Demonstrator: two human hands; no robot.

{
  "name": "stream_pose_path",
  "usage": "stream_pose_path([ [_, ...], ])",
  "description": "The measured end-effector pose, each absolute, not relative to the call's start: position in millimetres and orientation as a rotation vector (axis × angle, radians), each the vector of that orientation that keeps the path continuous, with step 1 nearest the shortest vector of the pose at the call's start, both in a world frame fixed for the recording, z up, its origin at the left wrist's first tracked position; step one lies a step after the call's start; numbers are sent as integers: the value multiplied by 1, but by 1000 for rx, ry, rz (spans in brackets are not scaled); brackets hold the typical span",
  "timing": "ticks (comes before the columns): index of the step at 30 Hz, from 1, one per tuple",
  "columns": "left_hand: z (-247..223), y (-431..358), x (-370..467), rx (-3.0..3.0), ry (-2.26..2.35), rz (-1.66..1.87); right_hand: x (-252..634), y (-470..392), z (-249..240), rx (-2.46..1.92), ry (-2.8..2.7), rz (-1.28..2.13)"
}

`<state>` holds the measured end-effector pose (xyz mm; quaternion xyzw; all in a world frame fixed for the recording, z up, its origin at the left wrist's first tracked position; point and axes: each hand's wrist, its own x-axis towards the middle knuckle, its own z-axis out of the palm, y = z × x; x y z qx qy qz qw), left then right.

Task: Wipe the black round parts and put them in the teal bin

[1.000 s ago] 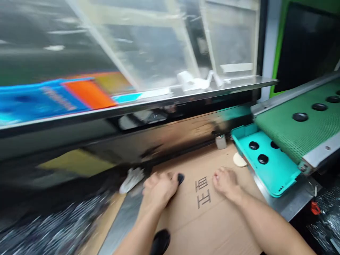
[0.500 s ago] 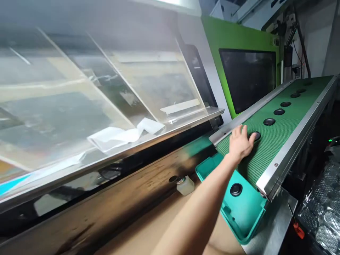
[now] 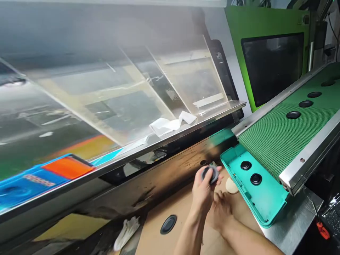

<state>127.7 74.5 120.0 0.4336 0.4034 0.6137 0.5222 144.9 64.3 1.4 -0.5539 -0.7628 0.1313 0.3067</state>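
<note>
A black round disc-shaped part (image 3: 211, 176) is gripped in my left hand (image 3: 199, 189), its thumb pressed across the face. Close below it on the right, my right hand (image 3: 221, 209) has its fingers curled; whatever they may hold is hidden. Two similar black discs (image 3: 256, 179) lie in the teal tray (image 3: 268, 209), to the right of my hands. Another black disc (image 3: 168, 224) rests on the brown cardboard (image 3: 152, 233) to the left of my forearms. Beside my right hand lies a pale rounded piece (image 3: 232, 185).
A green conveyor belt (image 3: 268, 140) carrying several black discs slopes up on the right, with metal side rails (image 3: 310, 156). The machine's clear cover (image 3: 132, 106) spans the left. A white glove (image 3: 126, 232) lies low left; a red-handled tool (image 3: 322, 230) is at lower right.
My left hand has moved from the belt down and left over the cardboard, now holding a disc. My right hand has come into view. The view has shifted left and down.
</note>
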Motion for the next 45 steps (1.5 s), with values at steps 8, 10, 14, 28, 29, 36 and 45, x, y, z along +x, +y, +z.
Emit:
stream_pose_path([
  [8,16,23,2,369,905,1516,184,87,-8,-2001,-1842,135],
  [10,4,21,1,276,850,1508,197,90,-1,-1934,-1883,159],
  [14,-6,26,8,174,741,1484,192,89,9,-1776,-1908,99],
  [28,-11,26,11,93,446,1475,104,27,-14,-1252,-2190,-37],
  [29,-10,27,11,90,435,1475,103,28,-13,-1209,-2221,-56],
  [36,-13,26,9,99,439,1444,103,24,-15,-1174,-2248,-81],
  [45,-13,24,4,91,470,1412,110,24,-11,-1169,-2375,-72],
])
